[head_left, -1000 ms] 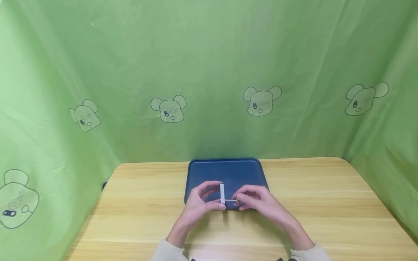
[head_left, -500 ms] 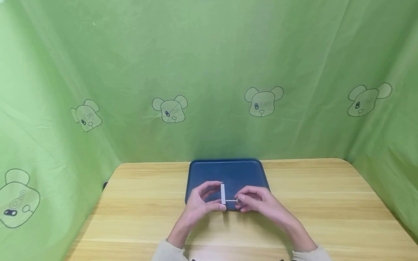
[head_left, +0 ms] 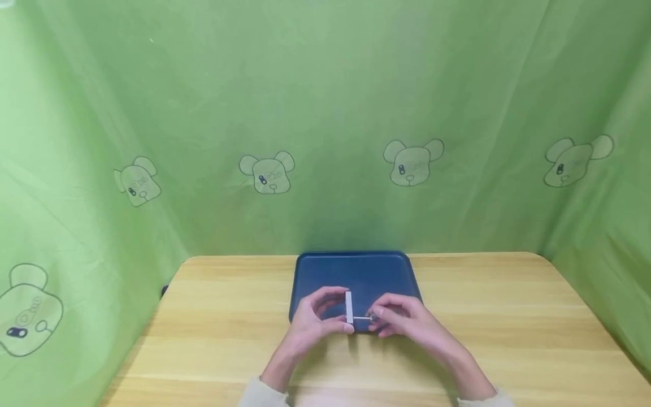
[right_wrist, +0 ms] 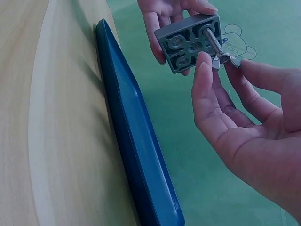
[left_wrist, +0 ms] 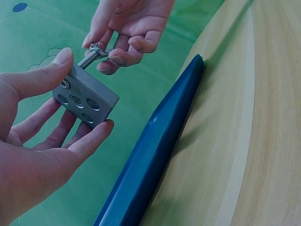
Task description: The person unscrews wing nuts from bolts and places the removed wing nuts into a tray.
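My left hand [head_left: 310,319] holds a small grey metal block [left_wrist: 89,88] by its edges, between thumb and fingertips. Several round holes run through the block's face in the left wrist view; the opposite face, in the right wrist view, has recessed hollows. A threaded wing bolt [right_wrist: 215,43] sticks out from that hollowed face near one edge, its shank largely exposed. At the winged head, the thumb and fingertips of my right hand [head_left: 407,319] pinch the bolt. Both hands are raised over the near edge of a dark blue tray [head_left: 356,271].
The tray lies on a light wood-grain table [head_left: 483,305], near its far edge. Behind and on both sides hangs a green curtain [head_left: 325,102] printed with bear-head outlines. Shadows of the hands fall on the wood in front of the tray.
The right fingertips have shifted slightly around the wing bolt's head. The left hand keeps its hold on the block. The whole head view has drifted a little, scene sliding down and right.
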Action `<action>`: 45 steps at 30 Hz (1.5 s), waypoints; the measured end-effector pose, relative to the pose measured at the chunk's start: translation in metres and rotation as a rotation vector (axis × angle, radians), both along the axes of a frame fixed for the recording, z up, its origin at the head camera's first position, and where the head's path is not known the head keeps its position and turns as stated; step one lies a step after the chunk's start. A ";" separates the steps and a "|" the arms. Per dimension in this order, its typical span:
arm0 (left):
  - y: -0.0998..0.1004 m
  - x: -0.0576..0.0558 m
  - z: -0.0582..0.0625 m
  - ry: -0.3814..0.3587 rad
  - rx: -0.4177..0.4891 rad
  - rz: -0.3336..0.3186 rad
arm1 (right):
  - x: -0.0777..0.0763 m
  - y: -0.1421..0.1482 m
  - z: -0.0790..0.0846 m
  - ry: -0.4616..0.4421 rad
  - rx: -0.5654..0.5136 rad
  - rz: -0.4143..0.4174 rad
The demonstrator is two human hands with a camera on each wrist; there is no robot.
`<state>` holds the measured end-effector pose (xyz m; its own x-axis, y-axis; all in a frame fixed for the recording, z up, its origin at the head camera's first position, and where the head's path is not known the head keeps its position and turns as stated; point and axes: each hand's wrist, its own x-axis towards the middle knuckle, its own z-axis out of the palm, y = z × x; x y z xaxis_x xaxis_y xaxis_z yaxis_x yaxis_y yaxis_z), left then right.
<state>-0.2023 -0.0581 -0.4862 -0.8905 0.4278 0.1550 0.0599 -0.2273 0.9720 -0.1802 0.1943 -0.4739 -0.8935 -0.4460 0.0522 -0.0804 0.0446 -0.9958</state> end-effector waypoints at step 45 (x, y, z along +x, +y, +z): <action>-0.002 0.001 0.001 -0.003 -0.014 0.024 | 0.000 0.000 -0.002 0.029 -0.022 0.005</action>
<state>-0.2012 -0.0606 -0.4850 -0.9011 0.4082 0.1463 0.0624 -0.2120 0.9753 -0.1798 0.1939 -0.4760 -0.8890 -0.4494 0.0877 -0.1094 0.0225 -0.9937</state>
